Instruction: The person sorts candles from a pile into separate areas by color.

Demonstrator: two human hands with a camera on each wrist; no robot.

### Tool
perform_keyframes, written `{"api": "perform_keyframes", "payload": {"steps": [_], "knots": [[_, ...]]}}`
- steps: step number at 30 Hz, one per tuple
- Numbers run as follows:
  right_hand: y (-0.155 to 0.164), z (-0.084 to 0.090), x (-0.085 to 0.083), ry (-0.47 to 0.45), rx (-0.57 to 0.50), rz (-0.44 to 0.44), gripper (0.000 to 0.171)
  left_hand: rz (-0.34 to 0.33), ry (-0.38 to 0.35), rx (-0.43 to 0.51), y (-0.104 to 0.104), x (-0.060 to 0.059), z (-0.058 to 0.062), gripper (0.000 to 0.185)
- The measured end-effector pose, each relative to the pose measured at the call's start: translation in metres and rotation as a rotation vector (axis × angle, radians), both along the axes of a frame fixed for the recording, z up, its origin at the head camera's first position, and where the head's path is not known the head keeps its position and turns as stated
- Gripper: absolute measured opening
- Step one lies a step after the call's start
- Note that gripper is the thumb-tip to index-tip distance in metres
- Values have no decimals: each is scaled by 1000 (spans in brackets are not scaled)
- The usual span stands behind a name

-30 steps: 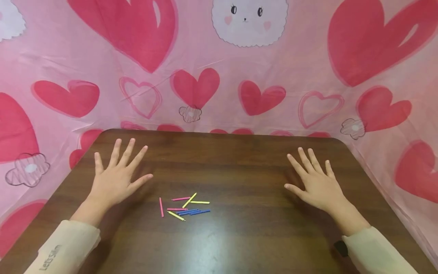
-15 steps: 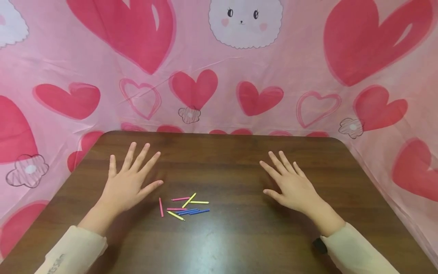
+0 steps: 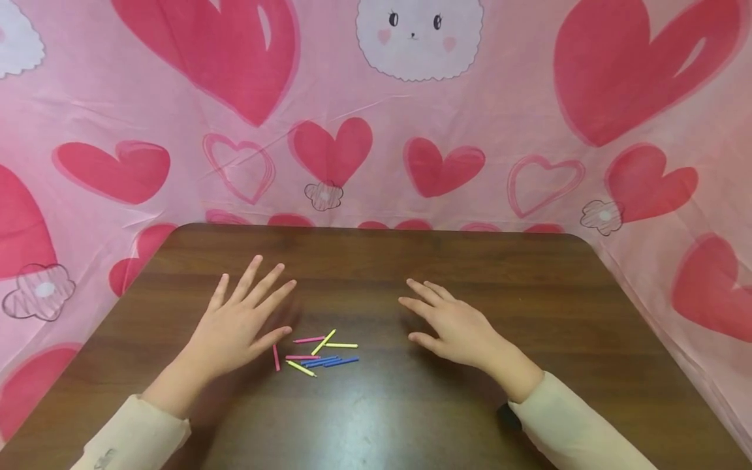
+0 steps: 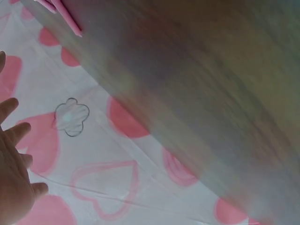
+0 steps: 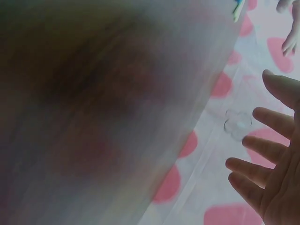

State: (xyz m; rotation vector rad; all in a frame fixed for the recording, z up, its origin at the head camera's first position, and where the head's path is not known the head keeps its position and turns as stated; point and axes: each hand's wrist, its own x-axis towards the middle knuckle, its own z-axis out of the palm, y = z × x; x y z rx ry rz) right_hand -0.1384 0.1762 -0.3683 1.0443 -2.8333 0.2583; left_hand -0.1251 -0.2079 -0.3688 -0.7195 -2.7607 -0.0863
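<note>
Small thin sticks lie loosely grouped on the table left of centre in the head view: pink sticks (image 3: 302,357), yellow sticks (image 3: 301,369) and blue sticks (image 3: 342,361). Some touch or cross each other. My left hand (image 3: 232,329) hovers just left of them, fingers spread, holding nothing. Its thumb partly covers the leftmost pink stick (image 3: 277,359). To the right of the group is my right hand (image 3: 461,329), its fingers loosely extended and holding nothing. In the left wrist view a pink stick (image 4: 68,18) shows at the top; the right wrist view catches a yellow stick (image 5: 238,11).
The brown wooden table (image 3: 376,424) has rounded far corners. Behind and beside it hangs a pink cloth (image 3: 388,111) printed with red hearts. A dark object (image 3: 508,416) shows under the right sleeve (image 3: 576,424).
Both hands have moved inward toward the sticks, the right hand farther than the left. The left thumb now overlaps the leftmost pink stick. The sticks have stayed in place.
</note>
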Motion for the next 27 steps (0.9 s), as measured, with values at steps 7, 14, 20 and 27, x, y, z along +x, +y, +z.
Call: {"api": "perform_keyframes", "payload": {"steps": [7,14,20,27], "knots": [[-22,-1,4,-39,-20,87,50,-83,-13,-31,9,3,-2,67],[-44,1,4,-90,-6,165,42,-163,-14,-19,15,6,-5,62],[-61,4,4,-58,78,217,36,-219,-49,-6,21,9,-7,57],[-80,4,6,-40,150,248,28,-276,-82,18,25,11,-9,47]]}}
